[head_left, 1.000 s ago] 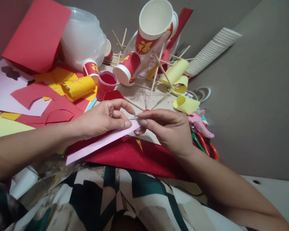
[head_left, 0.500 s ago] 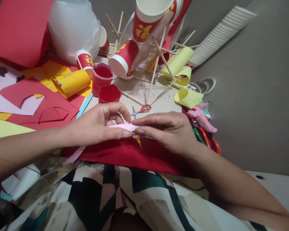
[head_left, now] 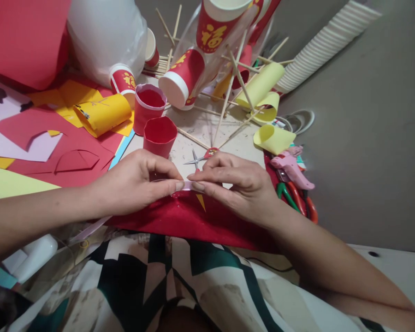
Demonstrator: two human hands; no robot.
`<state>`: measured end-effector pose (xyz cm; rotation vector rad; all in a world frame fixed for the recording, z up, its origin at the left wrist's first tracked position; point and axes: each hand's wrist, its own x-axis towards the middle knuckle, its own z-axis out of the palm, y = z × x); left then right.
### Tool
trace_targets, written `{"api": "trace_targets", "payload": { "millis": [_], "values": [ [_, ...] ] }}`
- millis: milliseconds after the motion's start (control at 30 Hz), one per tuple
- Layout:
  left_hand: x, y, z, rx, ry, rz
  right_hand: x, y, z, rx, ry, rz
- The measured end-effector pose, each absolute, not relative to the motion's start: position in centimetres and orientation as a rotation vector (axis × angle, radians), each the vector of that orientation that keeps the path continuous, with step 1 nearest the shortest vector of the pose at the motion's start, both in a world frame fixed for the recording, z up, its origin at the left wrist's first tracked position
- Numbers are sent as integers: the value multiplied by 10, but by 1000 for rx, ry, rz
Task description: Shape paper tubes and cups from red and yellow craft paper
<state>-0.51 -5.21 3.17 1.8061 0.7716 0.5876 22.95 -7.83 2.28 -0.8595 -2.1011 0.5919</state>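
A narrow strip of pale purple paper (head_left: 187,186) is stretched between my two hands near the table's front edge. My left hand (head_left: 148,182) pinches it between thumb and forefinger. Close by on the right, my right hand (head_left: 233,186) pinches the same strip, its thumb below and fingers above. Just beyond my fingertips lie small scissors (head_left: 194,160) with their blades apart, the handles partly hidden by my right hand. Behind my left hand stand a red paper cup shape (head_left: 160,136) and another red one with a purple rim (head_left: 150,107).
On the left lie sheets of red paper (head_left: 27,159) and a yellow paper roll (head_left: 103,115). Printed paper cups (head_left: 183,78) and joined wooden sticks (head_left: 224,108) stand at the back. Pale yellow rolls (head_left: 273,138) and a pink glue gun (head_left: 293,170) are on the right.
My hands have drawn slightly apart along the strip, which now shows narrower between them. The right fingers are more bent. The view has shifted a little.
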Motion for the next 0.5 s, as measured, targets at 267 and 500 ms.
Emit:
{"api": "trace_targets", "payload": {
  "millis": [267, 500],
  "values": [
    [0, -53, 31, 1314, 780, 439, 221, -86, 27, -1134, -1744, 1217],
    [1, -55, 26, 1201, 776, 547, 221, -84, 17, -1087, -1557, 1344]
  ]
}}
